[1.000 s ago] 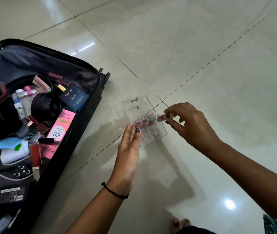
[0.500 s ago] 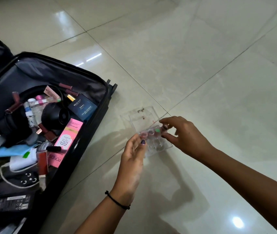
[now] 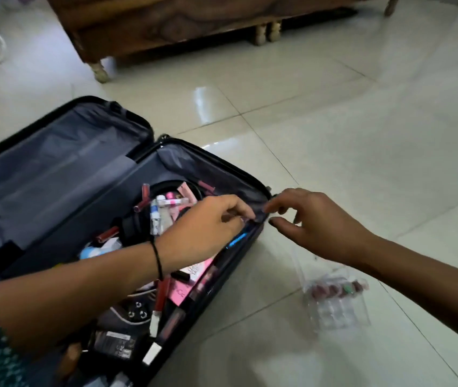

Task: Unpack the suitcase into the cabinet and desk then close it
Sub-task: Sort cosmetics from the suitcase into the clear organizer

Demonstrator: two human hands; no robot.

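Head view: the suitcase [image 3: 54, 177] lies open on the floor [image 3: 333, 121], its near half crammed with small cosmetics; lip gloss tubes [image 3: 160, 297], a pink box [image 3: 183, 291] and a black adapter [image 3: 113, 339] are heaped loosely together; the left hand [image 3: 208, 227] reaches across this heap to the right rim with its fingers curled, but blur hides whether they pinch anything; the right hand [image 3: 314, 219] hovers just outside that rim, fingers loosely spread and holding nothing; a clear organiser [image 3: 336, 303] with a row of lipsticks stands on the tile beside the case, under the right forearm

These pieces are probably light, hard and smooth, so they would likely slip or roll; each tube is best pinched across its middle, and the organiser, probably brittle plastic, is best carried level by its two side walls so the lipsticks stay put

The tiles are glossy and hard, so a dropped tube would probably skid or crack; wooden furniture [image 3: 194, 23] on short legs stands behind the case, well apart from it
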